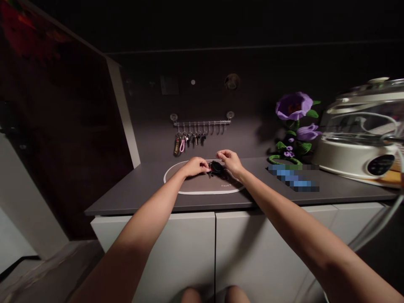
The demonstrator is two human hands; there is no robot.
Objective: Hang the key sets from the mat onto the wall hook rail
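Note:
On the brown oval mat (192, 185) with a white rim lies a small black rounded object (216, 167), with dark key-like bits and a speck of red at its left side. My left hand (195, 166) is closed at that side, fingertips pressed together against the small bits; what they pinch is too small to name. Just right of the black object and slightly above it, my right hand (230, 161) has its fingers curled into a pinch. Anything inside that pinch is hidden. Behind both hands, several keys (197, 138) hang from a clear hook rail (202, 123) on the wall.
Purple crafted flowers (295, 107) stand on the dark countertop (126, 193) to the right, beside a blurred-out blue patch (293, 177). Further right sits a cream appliance (356, 147) with a clear cover and a cable. White cabinet doors (186, 252) are below.

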